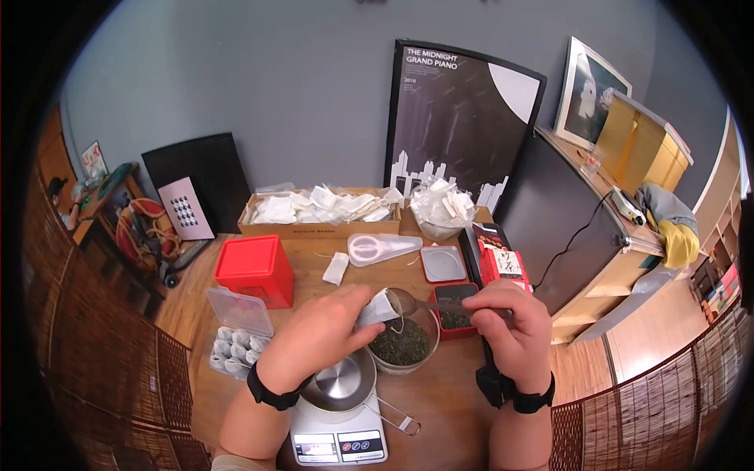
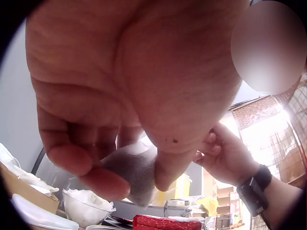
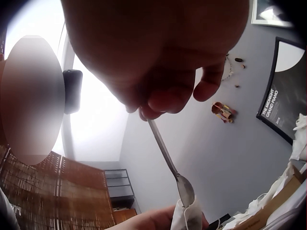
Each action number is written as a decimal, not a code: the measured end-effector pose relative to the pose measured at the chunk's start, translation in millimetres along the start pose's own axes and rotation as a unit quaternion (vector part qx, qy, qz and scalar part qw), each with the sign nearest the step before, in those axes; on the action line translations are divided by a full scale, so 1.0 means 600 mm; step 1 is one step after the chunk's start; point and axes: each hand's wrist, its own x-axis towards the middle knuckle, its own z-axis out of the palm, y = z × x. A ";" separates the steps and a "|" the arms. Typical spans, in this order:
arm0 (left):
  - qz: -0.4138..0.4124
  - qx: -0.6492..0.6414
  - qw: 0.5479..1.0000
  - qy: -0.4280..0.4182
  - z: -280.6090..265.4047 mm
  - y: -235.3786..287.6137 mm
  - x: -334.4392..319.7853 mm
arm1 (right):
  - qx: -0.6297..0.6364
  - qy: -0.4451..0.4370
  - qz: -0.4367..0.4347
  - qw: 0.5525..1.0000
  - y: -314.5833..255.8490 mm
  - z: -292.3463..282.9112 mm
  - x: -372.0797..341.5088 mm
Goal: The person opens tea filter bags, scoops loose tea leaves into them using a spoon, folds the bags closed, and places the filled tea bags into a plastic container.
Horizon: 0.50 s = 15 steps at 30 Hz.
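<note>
My left hand pinches a small white tea bag between thumb and fingers, its mouth towards the right. A string hangs from the bag. In my right hand is a metal spoon, gripped by its handle, with its bowl at the mouth of the tea bag. Below both hands stands a clear bowl holding dark green loose tea. Close under my left hand, a steel pan with a wire handle sits on a white kitchen scale.
A red tin of loose tea stands right of the bowl, with its lid behind. At left are a clear box of filled bags and a red canister. A cardboard box of white bags lies at the back.
</note>
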 end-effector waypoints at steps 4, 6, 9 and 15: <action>0.006 -0.021 1.000 0.005 -0.001 0.003 0.001 | -0.059 -0.025 -0.066 0.996 -0.013 -0.003 0.004; 0.000 -0.025 1.000 -0.009 -0.004 0.004 0.002 | -0.075 -0.039 -0.101 0.991 -0.014 -0.003 0.006; -0.003 -0.031 0.999 -0.011 -0.003 -0.001 0.002 | -0.046 -0.015 -0.106 0.993 -0.005 -0.002 0.002; 0.001 -0.042 0.999 0.002 -0.003 0.001 0.003 | 0.000 0.012 -0.089 0.996 0.004 -0.004 -0.004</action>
